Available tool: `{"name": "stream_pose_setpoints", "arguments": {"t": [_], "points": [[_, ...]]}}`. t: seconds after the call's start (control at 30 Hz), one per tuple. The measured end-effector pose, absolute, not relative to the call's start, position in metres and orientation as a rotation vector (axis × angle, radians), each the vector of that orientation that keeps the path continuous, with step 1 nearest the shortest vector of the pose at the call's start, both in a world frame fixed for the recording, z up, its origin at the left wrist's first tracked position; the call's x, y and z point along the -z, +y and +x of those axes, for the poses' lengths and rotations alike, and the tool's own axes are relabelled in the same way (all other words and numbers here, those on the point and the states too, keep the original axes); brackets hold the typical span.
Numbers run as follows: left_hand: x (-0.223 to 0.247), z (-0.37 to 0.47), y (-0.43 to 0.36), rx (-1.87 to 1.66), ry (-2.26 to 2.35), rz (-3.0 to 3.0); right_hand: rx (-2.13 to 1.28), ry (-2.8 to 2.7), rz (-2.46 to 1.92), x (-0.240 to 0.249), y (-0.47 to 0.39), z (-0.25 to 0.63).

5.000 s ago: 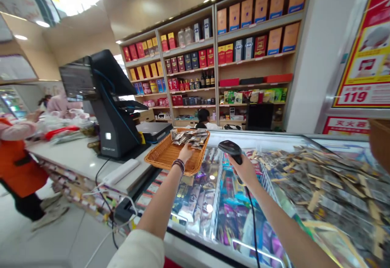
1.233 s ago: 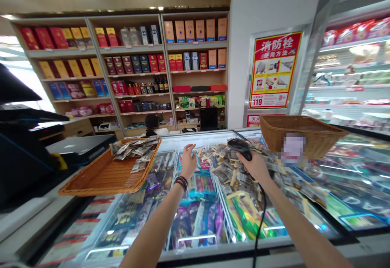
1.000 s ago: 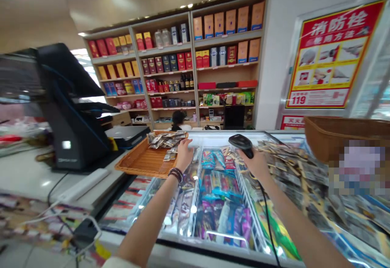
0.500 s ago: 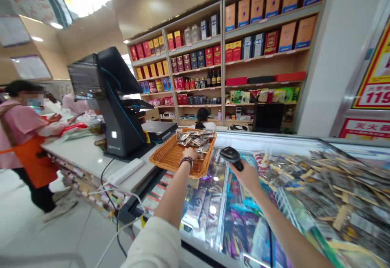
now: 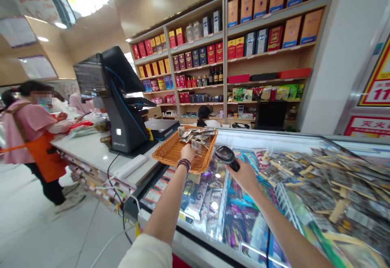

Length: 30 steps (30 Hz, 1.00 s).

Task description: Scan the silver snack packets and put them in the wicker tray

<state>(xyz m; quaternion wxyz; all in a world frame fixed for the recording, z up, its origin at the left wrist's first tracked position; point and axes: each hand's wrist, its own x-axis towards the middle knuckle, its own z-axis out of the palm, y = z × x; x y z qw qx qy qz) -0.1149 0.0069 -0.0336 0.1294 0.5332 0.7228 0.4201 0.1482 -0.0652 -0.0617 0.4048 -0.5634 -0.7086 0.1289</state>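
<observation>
An orange wicker basket (image 5: 169, 151) rests on the edge of the glass-topped freezer, with several small packets (image 5: 198, 134) heaped toward its back. My left hand (image 5: 188, 153), a beaded bracelet at the wrist, is inside the basket, closed on a small packet (image 5: 196, 147) that sticks up to the right of the fingers. To the right of the basket, over the glass, my right hand (image 5: 243, 174) is wrapped round the handle of a black barcode scanner (image 5: 226, 154), whose head points left toward the basket.
A black till screen (image 5: 122, 97) and a flat grey device (image 5: 161, 126) stand on the white counter (image 5: 100, 148) at left. Packets with wooden sticks (image 5: 329, 182) cover the right glass. A person in an orange apron (image 5: 45, 158) stands left; another person's head (image 5: 203, 115) shows behind.
My left hand has lifted slightly, and a packet now shows upright at its fingers. The scanner in my right hand has shifted a little left, toward the basket. The view has moved slightly.
</observation>
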Motion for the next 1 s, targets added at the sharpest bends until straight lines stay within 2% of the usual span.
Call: {"name": "stream_pose_setpoints", "arguments": {"t": [0.17,0.3,0.47,0.77,1.0], "points": [[0.043,-0.092,-0.011,-1.420,1.942,1.460,-0.419,-1.672,-1.324,0.060,-0.075,0.156],[0.046,-0.059,-0.014,-1.636,1.413,1.383,-0.497,-1.547,-1.268,0.058,-0.079,0.166],[0.057,-0.007,-0.012,-1.617,0.961,1.226,-0.535,-1.442,-1.226,0.058,-0.080,0.176],[0.115,0.038,-0.008,-1.613,0.995,1.099,-0.614,-1.440,-1.251,0.061,-0.084,0.189],[0.125,0.030,-0.003,-1.618,0.927,1.106,-0.635,-1.530,-1.286,0.059,-0.090,0.184]]}}
